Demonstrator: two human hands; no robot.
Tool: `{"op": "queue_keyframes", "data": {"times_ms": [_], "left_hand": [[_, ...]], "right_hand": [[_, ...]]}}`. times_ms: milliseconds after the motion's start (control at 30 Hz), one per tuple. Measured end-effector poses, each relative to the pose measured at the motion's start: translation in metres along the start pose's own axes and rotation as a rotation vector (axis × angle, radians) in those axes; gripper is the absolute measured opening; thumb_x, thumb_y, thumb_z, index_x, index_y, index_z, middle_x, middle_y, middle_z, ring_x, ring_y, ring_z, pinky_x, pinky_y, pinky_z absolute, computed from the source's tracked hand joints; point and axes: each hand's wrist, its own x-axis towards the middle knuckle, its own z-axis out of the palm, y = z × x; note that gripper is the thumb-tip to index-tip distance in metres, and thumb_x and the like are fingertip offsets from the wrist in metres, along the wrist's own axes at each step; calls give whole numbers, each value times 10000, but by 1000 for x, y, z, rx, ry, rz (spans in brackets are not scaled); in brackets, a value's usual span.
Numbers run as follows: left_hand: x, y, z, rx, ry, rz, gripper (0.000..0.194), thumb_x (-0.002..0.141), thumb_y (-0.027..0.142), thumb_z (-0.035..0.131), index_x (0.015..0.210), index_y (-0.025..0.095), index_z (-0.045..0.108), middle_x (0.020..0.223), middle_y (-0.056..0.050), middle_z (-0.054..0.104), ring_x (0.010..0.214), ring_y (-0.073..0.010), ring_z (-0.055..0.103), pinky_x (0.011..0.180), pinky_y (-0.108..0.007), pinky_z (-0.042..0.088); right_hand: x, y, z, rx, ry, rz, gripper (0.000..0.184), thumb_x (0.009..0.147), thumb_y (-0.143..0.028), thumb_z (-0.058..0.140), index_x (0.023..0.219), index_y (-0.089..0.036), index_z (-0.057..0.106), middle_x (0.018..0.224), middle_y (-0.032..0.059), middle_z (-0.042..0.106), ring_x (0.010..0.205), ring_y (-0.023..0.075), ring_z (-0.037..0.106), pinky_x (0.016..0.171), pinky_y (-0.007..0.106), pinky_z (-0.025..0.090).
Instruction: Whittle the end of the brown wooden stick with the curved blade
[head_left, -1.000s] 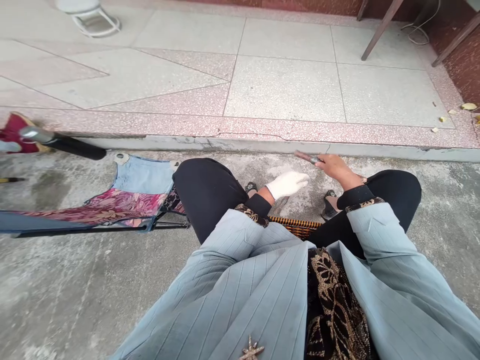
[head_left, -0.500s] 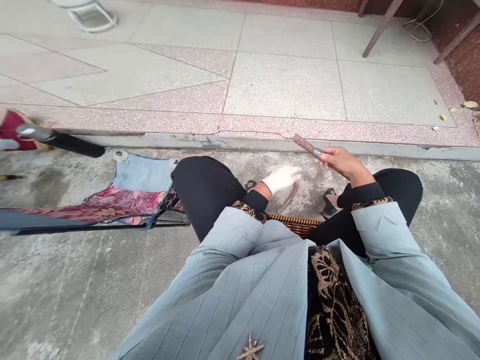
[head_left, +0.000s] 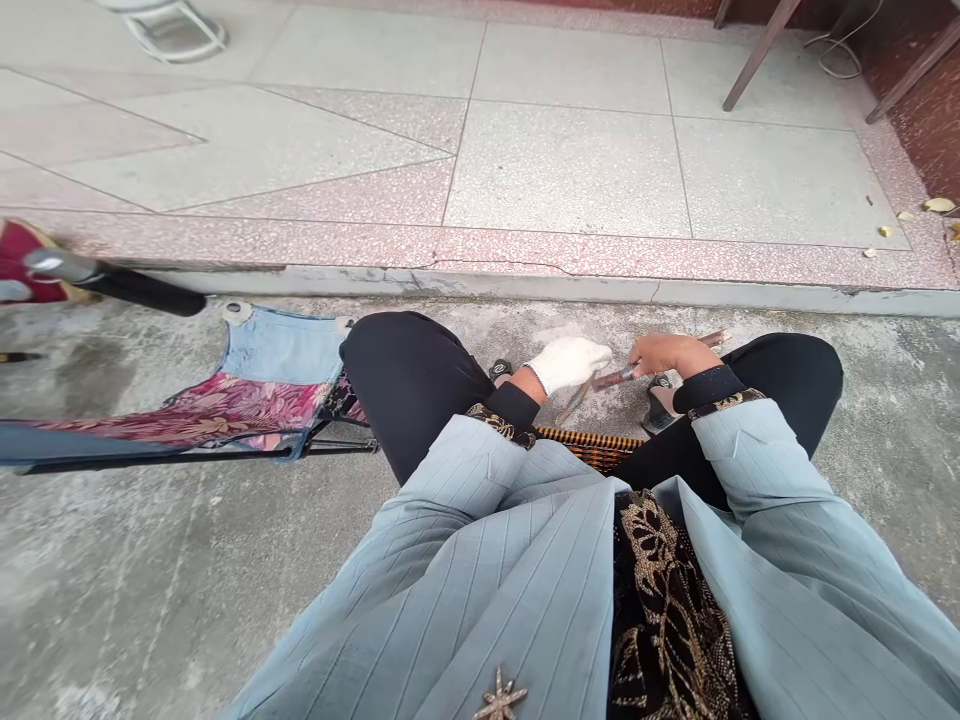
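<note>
I sit low over a rough concrete floor, knees apart in black trousers. My left hand (head_left: pixel 571 361), in a white glove, rests fingers down on a thin curved stick-like piece (head_left: pixel 576 402) on the ground between my feet. My bare right hand (head_left: pixel 664 353) is closed round a brown rod-like tool with a metal band (head_left: pixel 616 378). The tool lies nearly level, its tip pointing left toward the gloved hand, its other end (head_left: pixel 716 338) sticking out to the right. A pale dusty patch (head_left: pixel 559 333) marks the concrete under the hands.
A folding stool with blue and floral fabric (head_left: pixel 247 390) stands at my left knee. A dark handle with a metal end (head_left: pixel 112 280) lies farther left. A raised terrazzo step (head_left: pixel 480 250) runs across ahead. Wooden furniture legs (head_left: pixel 754 55) stand at the far right.
My right hand has swung the brown tool down from above the step edge to ground level beside the gloved hand. The left hand has stayed nearly in place.
</note>
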Motion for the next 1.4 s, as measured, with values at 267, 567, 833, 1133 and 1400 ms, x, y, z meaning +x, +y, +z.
{"op": "queue_keyframes", "data": {"times_ms": [267,567,833,1133,1400], "left_hand": [[8,-14,3,-244,135,40,345,1055,281,421,1158,159,726,1121,-85,769,1012,-204,695,917,-300,504],[10,-2,16,-14,-37,75,298,1019,326,467,1012,218,745,1002,-60,782,901,-215,698,780,-306,460],[3,0,11,37,-15,37,307,1014,343,487,977,234,772,959,-80,783,886,-230,702,752,-321,441],[6,-21,2,-66,98,-3,324,1032,319,476,1187,219,742,1157,-77,776,1048,-229,697,913,-320,487],[12,-7,19,-159,-2,35,335,1055,319,420,1154,205,720,1062,-64,770,979,-221,703,871,-309,496]], "right_hand": [[-46,-1,-42,539,-84,-262,482,831,-483,768,1193,-166,743,784,10,663,655,130,543,651,290,467],[-11,24,-35,538,377,18,319,890,-516,741,923,-199,722,717,18,625,605,139,514,584,298,435],[0,-6,-16,-223,208,224,194,987,-259,618,1008,-152,777,984,178,738,991,325,662,843,437,489],[-36,-6,-32,317,-368,-171,429,867,-410,736,1222,-169,759,776,-3,677,660,127,554,662,277,484],[-7,13,-28,585,419,-69,378,994,-511,619,1175,-197,726,804,63,644,690,197,572,650,341,479]]}}
